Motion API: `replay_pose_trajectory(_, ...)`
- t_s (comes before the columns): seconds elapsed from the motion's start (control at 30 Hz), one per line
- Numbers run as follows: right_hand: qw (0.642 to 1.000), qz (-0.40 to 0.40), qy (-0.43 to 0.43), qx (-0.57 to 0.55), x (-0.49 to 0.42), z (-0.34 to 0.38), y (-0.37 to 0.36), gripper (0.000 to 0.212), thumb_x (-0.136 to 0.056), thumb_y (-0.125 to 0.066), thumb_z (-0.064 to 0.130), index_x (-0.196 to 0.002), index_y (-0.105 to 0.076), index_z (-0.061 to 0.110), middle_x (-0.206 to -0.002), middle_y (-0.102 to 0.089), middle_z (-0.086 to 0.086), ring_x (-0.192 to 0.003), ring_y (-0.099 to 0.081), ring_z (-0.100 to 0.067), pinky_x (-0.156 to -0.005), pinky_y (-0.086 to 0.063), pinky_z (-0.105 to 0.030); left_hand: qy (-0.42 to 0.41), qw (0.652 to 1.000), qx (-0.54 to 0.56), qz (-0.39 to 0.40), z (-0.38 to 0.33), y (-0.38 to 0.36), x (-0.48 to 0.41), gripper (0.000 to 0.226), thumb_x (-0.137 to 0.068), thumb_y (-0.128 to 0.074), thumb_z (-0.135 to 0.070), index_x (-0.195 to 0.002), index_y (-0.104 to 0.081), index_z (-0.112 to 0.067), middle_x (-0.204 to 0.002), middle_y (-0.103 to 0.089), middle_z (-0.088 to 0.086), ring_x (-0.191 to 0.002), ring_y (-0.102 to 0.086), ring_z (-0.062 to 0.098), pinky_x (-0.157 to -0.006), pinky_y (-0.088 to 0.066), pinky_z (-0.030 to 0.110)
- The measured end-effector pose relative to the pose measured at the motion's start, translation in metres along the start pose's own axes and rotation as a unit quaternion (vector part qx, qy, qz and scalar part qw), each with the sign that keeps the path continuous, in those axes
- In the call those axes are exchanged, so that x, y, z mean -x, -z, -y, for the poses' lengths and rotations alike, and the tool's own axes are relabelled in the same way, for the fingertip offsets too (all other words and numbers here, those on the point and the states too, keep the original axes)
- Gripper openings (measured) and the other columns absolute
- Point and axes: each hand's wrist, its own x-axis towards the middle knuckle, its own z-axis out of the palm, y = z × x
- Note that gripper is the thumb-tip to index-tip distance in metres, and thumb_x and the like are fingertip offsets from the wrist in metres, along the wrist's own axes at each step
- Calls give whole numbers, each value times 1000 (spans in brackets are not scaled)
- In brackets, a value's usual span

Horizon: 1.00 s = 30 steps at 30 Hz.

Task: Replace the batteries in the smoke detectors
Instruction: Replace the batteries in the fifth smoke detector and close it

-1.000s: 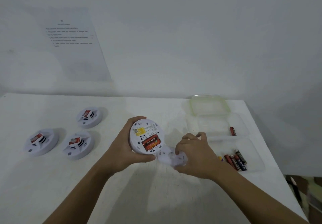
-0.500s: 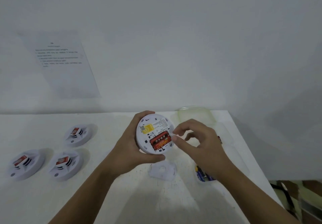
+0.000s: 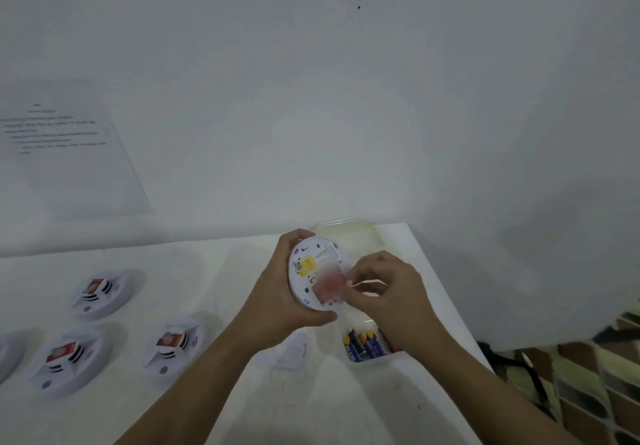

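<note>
Bench [image 3: 207, 399]: white, against a bare white wall [image 3: 346, 115] bearing a printed sheet [image 3: 69, 154].
Left hand [image 3: 277, 302]: grips the smoke detector [image 3: 313, 264] above the bench.
Right hand [image 3: 388, 292]: fingertips at its blurred red battery [image 3: 329, 287]; grip unclear.

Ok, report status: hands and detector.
Left hand grips smoke detector, back showing. Right hand at its red battery, grip blurred. Cover off, on table.

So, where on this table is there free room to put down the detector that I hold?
Free: the back strip of the table between the wall and the lying detectors, and the near patch in front of the loose cover. Crowded: the right side, with the battery tray and clear boxes.
</note>
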Motion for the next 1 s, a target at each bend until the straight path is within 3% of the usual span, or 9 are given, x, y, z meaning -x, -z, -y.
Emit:
replay_pose_trajectory(0.2,998,-28,-57,-22,5,-17,12,14,-80,-82,11,-85,-69,8,-99,-64,-1,-89,-71,-11,-74,-62,-28,7,1000,5,10,4,-29,-9,97,-55,-93,8,-129,-42,-28,-115,-63,-18,-108,-67,11,-72,-60,26)
replay_pose_trajectory(0.33,997,-34,-62,-14,4,-28,17,14,-85,-77,14,-85,-63,10,-98,-62,-1,-93,-70,-13,-75,-62,-29,10,1000,1,7,4,-41,-14,95,-56,-93,8,-128,-43,-28,-113,-63,-20,-106,-66,8,-72,-59,22)
replay_pose_trajectory(0.67,997,2,-71,-39,-8,-46,18,14,-89,-73,17,-86,-61,10,-102,-60,2,-104,-64,-14,-81,-62,-32,15,998,-50,-19,17,-51,-22,91,-56,-95,-13,-128,-42,-31,-111,-62,-20,-104,-66,10,-72,-60,23)
replay_pose_trajectory(0.77,997,8,-67,-25,-4,-51,8,16,-91,-71,19,-81,-63,9,-105,-57,2,-103,-64,-11,-79,-60,-25,8,998,-48,-36,23,-51,-25,90,-58,-93,-2,-128,-43,-25,-114,-63,-17,-104,-67,13,-74,-60,28)
replay_pose_trajectory(0.93,994,-21,-91,-58,-3,-49,4,23,-85,-78,24,-98,-59,21,-106,-66,4,-92,-70,-10,-72,-62,-27,17,998,-57,-18,26,-44,-32,93,-58,-95,-3,-129,-41,-28,-113,-61,-21,-106,-65,8,-74,-61,25)
replay_pose_trajectory(1.0,996,-23,-83,-34,-4,-47,9,30,-82,-80,27,-106,-62,25,-105,-68,7,-88,-70,-5,-71,-60,-21,24,998,-59,-11,28,-43,-31,94,-58,-96,-5,-130,-40,-30,-113,-60,-23,-107,-65,6,-74,-61,25)
